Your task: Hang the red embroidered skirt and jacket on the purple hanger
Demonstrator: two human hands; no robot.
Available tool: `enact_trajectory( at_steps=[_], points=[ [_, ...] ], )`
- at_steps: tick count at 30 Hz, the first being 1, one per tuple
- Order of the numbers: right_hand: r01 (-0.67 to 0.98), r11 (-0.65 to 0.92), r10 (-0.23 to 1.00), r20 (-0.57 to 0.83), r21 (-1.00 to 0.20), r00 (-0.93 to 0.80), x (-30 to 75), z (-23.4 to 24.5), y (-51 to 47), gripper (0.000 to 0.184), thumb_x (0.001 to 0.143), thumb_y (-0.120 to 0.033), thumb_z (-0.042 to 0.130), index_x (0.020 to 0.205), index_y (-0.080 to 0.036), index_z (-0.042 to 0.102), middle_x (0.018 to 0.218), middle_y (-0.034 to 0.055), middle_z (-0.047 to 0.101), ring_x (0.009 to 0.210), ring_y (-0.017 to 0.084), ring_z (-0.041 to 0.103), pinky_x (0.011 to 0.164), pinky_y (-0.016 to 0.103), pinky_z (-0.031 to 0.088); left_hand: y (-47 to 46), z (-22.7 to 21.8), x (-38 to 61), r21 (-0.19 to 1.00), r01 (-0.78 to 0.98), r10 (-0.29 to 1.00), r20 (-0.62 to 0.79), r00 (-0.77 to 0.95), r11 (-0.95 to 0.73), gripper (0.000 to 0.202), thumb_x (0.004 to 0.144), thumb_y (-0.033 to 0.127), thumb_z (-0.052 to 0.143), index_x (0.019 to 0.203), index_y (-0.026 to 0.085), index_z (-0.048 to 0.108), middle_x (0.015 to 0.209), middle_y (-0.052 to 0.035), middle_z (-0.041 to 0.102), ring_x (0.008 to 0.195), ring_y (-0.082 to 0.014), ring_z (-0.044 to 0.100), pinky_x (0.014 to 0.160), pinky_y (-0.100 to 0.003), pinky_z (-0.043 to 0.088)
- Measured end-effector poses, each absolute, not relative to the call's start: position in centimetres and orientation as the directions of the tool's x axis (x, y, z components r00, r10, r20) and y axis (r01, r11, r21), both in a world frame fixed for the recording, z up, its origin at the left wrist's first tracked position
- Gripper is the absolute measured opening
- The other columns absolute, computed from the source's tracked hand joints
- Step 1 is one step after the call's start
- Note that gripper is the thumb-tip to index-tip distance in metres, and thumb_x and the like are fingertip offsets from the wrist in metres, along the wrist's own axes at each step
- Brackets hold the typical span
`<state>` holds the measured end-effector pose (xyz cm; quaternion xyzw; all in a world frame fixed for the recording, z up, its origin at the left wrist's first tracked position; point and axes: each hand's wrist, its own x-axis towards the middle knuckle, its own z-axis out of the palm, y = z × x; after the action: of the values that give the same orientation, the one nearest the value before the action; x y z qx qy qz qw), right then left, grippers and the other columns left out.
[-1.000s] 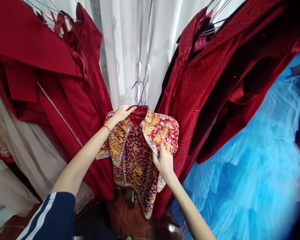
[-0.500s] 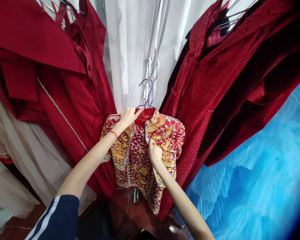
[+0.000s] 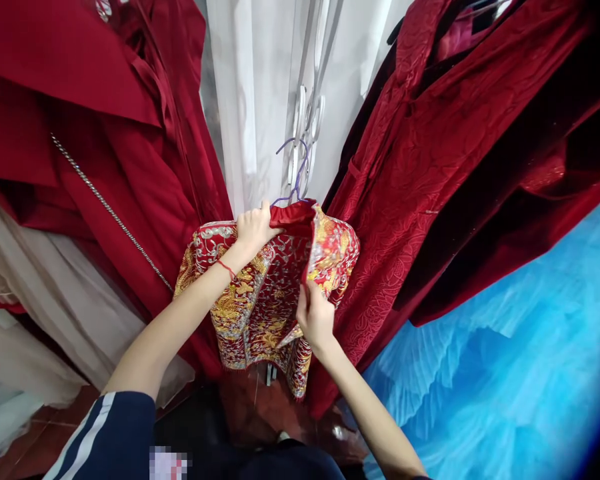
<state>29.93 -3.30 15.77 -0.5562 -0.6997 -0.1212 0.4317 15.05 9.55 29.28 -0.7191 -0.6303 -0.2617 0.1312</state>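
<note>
A small red jacket [image 3: 260, 293] with gold and silver embroidery hangs on a purple hanger [image 3: 295, 175] in front of me. My left hand [image 3: 253, 227] is closed on the jacket's collar at the top of the hanger. My right hand [image 3: 314, 317] pinches the front edge of the jacket lower down, on its right side. A red string circles my left wrist. The jacket hangs between two groups of red garments.
Dark red gowns [image 3: 105, 153] with a silver chain hang at the left, and red textured and velvet gowns [image 3: 450, 167] at the right. A blue tulle dress [image 3: 505, 373] fills the lower right. White curtains [image 3: 265, 87] hang behind. Reddish floor tiles [image 3: 250, 413] show below.
My right hand has slid down the jacket's front edge and pulled it inward, so the right front panel now folds over. My left hand stays on the collar. The view has shifted down slightly.
</note>
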Motion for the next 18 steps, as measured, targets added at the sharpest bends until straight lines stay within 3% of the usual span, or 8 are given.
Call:
enact_trajectory(
  at_steps=[4, 11, 15, 18],
  points=[
    [0.812, 0.439, 0.439, 0.881, -0.384, 0.179, 32.2, 20.9, -6.2, 0.013, 0.097, -0.026, 0.049, 0.102, -0.018, 0.058, 0.068, 0.0002, 0.062, 0.049, 0.011, 0.055, 0.051, 0.021, 0.045, 8.9, 29.7, 15.4, 0.129, 0.987, 0.872, 0.49, 0.022, -0.097, 0.07, 0.079, 0.066, 0.066, 0.124, 0.013, 0.053, 0.1, -0.0201, 0.071, 0.096, -0.0349, 0.068, 0.078, -0.039, 0.046],
    [0.773, 0.337, 0.265, 0.842, -0.537, 0.469, 40.9, 27.1, -8.8, 0.018, 0.09, -0.037, 0.062, 0.096, -0.02, 0.067, 0.068, 0.0005, 0.062, 0.052, 0.014, 0.053, 0.05, 0.027, 0.04, 8.4, 30.1, 15.7, 0.132, 0.985, 0.887, 0.459, 0.036, -0.109, 0.07, 0.08, 0.065, 0.066, 0.124, 0.012, 0.053, 0.103, -0.021, 0.07, 0.099, -0.0359, 0.067, 0.079, -0.038, 0.046],
    [0.813, 0.29, 0.256, 0.859, -0.505, 0.443, 40.6, 27.2, -9.5, 0.016, 0.088, -0.033, 0.065, 0.095, -0.02, 0.069, 0.066, -0.0016, 0.061, 0.05, 0.012, 0.052, 0.05, 0.026, 0.041, 8.5, 29.7, 16.4, 0.161, 0.979, 0.88, 0.473, 0.033, -0.123, 0.067, 0.081, 0.062, 0.067, 0.121, 0.01, 0.054, 0.101, -0.0218, 0.07, 0.099, -0.0373, 0.067, 0.078, -0.04, 0.046],
    [0.876, 0.339, 0.371, 0.905, -0.342, 0.209, 36.5, 24.5, -9.2, 0.009, 0.089, -0.022, 0.06, 0.096, -0.018, 0.065, 0.067, -0.0023, 0.063, 0.049, 0.01, 0.054, 0.05, 0.022, 0.042, 8.7, 29.3, 16.8, 0.188, 0.973, 0.874, 0.485, 0.028, -0.135, 0.064, 0.082, 0.06, 0.067, 0.12, 0.009, 0.054, 0.099, -0.0213, 0.07, 0.097, -0.0367, 0.068, 0.078, -0.04, 0.046]
  ],
)
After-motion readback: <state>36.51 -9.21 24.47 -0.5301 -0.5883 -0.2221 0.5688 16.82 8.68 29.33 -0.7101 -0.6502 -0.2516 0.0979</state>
